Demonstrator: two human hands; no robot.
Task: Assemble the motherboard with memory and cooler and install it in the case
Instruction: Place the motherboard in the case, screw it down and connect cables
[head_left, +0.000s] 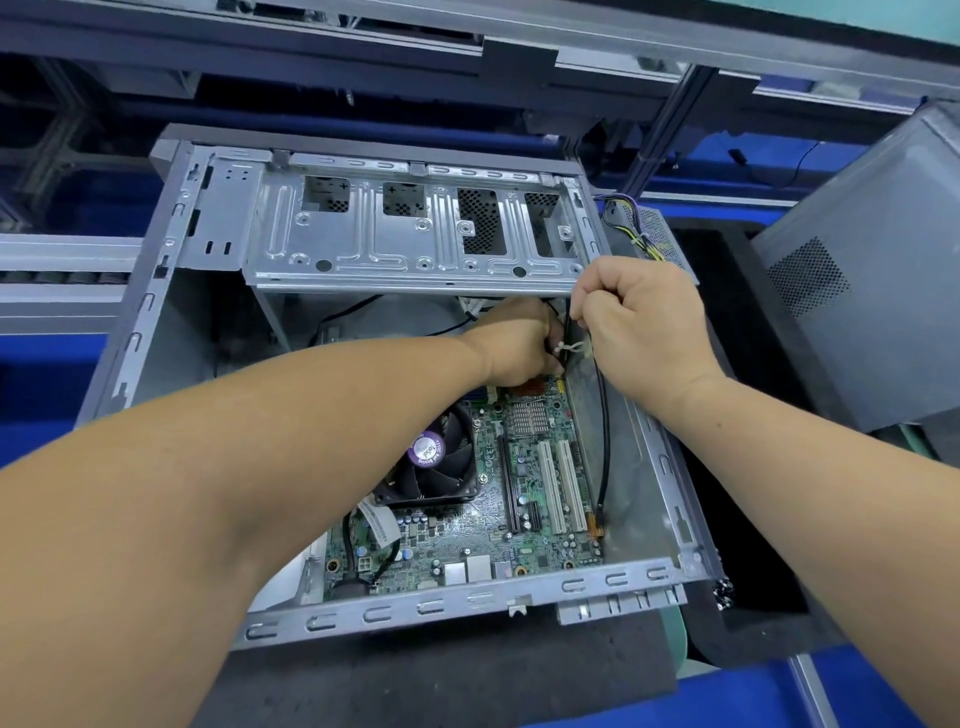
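Grey sheet-metal computer case (171, 291) lies open on its side on the dark foam mat (467, 670) covering the table, close to the near edge. Inside, toward the case's near wall, sits the green motherboard (524, 499), with the black fan cooler with purple hub label (434, 462) already mounted on its left half. Memory sticks: cannot tell, the left forearm hides that part.

Left hand (511, 338) reaches under the silver drive cage (405, 244) at the board's far edge, fingers curled on a white plug (566, 349). Right hand (641, 325), just beside it, is closed, pinching the thin black cable (602, 426) that runs along the board's right edge.

Judgement: board seated, cooler fitted; cabling in progress. Loose grey side panel (878, 270) at the table's right edge remains to be fitted.
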